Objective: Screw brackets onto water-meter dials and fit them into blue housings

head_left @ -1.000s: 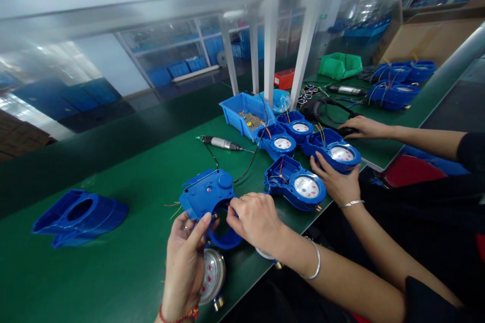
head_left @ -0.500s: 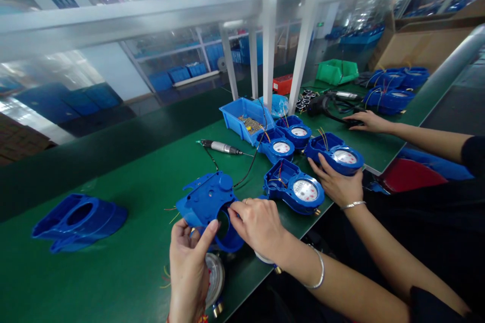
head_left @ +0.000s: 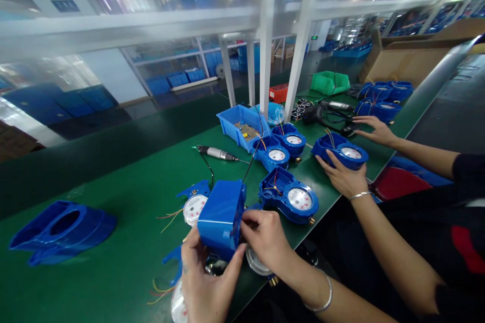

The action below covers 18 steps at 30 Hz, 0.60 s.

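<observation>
A blue plastic meter housing (head_left: 222,217) is tipped up between my two hands, its flat outer side facing me. My left hand (head_left: 208,277) grips its lower edge between thumb and fingers. At its right edge, my right hand (head_left: 267,239) closes its fingertips on the rim; the fingertips are partly hidden. Below and behind the housing lie bare water meters with round dials: one dial (head_left: 194,209) on the far side, one (head_left: 178,303) beside my left wrist, one (head_left: 257,261) under my right hand. Thin coloured wires (head_left: 161,290) stick out near them.
An empty blue housing (head_left: 62,232) lies at left. An electric screwdriver (head_left: 217,153) and a blue screw bin (head_left: 242,128) are beyond. An assembled meter (head_left: 290,194) stands to the right. A co-worker's hands (head_left: 344,176) hold another meter (head_left: 341,151) and reach toward a black cable.
Both my hands have turned the housing over, from its ringed underside to its flat outer side, uncovering a meter dial behind it. The co-worker's meter has shifted slightly right.
</observation>
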Available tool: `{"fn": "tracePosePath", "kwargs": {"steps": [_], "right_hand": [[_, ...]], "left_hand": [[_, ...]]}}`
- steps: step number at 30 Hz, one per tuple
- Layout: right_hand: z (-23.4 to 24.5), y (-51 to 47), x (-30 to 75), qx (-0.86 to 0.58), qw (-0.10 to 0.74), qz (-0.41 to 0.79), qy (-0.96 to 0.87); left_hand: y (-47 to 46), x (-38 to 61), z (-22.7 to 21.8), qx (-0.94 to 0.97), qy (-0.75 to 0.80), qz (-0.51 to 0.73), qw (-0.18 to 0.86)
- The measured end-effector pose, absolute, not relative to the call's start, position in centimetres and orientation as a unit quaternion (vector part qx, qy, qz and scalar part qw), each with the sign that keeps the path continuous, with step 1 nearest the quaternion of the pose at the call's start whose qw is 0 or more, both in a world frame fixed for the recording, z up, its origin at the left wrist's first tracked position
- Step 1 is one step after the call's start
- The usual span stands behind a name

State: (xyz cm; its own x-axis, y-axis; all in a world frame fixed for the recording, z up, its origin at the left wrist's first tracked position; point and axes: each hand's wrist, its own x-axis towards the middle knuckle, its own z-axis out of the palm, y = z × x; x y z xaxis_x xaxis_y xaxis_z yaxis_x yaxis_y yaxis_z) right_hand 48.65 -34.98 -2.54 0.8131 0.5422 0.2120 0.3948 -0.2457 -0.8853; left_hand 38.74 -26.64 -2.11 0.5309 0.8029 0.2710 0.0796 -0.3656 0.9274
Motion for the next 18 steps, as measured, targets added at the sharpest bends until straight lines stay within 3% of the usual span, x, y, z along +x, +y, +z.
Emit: {"fn": "tracePosePath", "kwargs": {"steps": [10, 18], "right_hand": [[-1.8, -36.7, 48.5, -0.699, 0.632, 0.185, -0.279], [-4.3, -37.3, 49.1, -0.556, 0.789, 0.262, 0.01]], "left_hand": [[-26.2, 39.2, -2.5, 0.805, 0.165, 0.43, 0.375], [-27.0, 38.4, -3.6, 0.874, 0.019, 0.418, 0.248]]}}
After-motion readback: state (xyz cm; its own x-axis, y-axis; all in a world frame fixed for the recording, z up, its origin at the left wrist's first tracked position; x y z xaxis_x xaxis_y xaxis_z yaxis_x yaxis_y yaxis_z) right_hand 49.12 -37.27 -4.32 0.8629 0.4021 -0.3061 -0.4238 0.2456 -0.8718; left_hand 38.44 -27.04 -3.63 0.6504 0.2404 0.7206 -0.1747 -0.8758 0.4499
